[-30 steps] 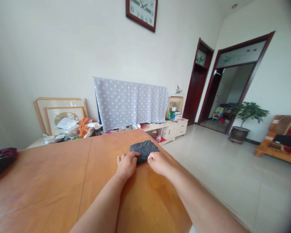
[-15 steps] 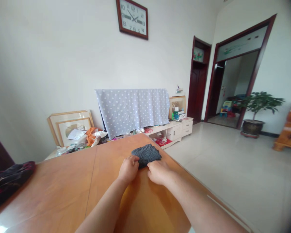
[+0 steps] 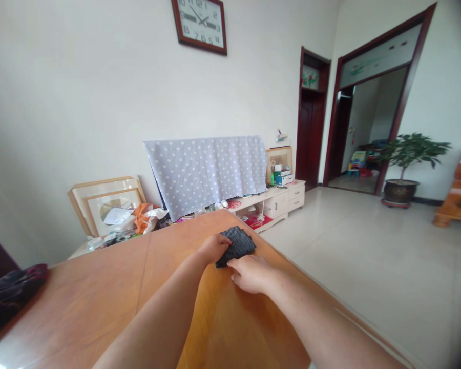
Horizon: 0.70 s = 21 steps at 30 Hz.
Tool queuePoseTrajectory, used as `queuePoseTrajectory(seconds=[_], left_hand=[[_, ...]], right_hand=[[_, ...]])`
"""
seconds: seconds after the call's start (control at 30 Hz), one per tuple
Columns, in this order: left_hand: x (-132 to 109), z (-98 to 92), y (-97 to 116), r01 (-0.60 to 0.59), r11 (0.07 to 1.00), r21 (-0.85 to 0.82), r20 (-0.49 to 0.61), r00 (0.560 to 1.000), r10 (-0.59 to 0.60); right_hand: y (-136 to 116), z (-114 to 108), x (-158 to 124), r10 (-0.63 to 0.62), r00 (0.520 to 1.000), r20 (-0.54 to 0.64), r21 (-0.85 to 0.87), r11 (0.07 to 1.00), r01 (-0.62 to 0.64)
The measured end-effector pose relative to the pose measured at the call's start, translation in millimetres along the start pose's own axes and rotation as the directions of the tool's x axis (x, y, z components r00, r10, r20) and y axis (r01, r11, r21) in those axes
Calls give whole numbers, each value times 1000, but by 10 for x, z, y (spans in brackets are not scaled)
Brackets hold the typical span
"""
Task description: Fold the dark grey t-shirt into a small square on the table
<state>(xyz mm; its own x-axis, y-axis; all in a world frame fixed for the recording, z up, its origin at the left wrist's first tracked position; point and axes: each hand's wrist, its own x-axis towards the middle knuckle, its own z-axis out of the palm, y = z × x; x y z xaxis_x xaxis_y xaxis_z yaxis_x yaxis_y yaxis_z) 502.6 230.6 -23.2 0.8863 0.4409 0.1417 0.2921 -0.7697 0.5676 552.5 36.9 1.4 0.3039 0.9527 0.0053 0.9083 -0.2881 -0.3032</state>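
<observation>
A dark grey, streaky cloth [image 3: 238, 243], folded into a small thick bundle, lies near the far right corner of the wooden table [image 3: 176, 261]. My left hand [image 3: 215, 248] is closed on its left side, with the thumb and fingertips over the edge. My right hand [image 3: 250, 272] is at the near edge of the bundle, its fingers curled and touching the fabric. The fingertips of the right hand are partly hidden. Both forearms reach across the tabletop from the near side.
A dark garment with red marks [image 3: 13, 292] lies at the table's left. Beyond the table stands a low white cabinet [image 3: 280, 206], with a polka-dot cloth [image 3: 211, 174] draped above it. Picture frames [image 3: 107, 197] lean at the wall. A potted plant [image 3: 401, 190] stands on the floor at right.
My left hand has moved further onto the left side of the folded cloth, whose left part is now tucked in and narrower. My right hand stays by the near edge. The view has shifted slightly.
</observation>
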Motion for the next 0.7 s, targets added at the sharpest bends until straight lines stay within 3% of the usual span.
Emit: queuePoseTrajectory(seconds=[0.3, 0.53, 0.7], left_hand=[[76, -37, -65, -29, 999, -38, 119, 992, 34], [93, -25, -119, -72, 995, -65, 114, 990, 79], [78, -34, -133, -109, 991, -84, 127, 985, 119]], right_hand=[[-78, 87, 91, -34, 998, -48, -70, 997, 30], [-175, 96, 117, 32, 997, -71, -110, 993, -40], [-141, 146, 137, -49, 992, -120, -82, 996, 40]])
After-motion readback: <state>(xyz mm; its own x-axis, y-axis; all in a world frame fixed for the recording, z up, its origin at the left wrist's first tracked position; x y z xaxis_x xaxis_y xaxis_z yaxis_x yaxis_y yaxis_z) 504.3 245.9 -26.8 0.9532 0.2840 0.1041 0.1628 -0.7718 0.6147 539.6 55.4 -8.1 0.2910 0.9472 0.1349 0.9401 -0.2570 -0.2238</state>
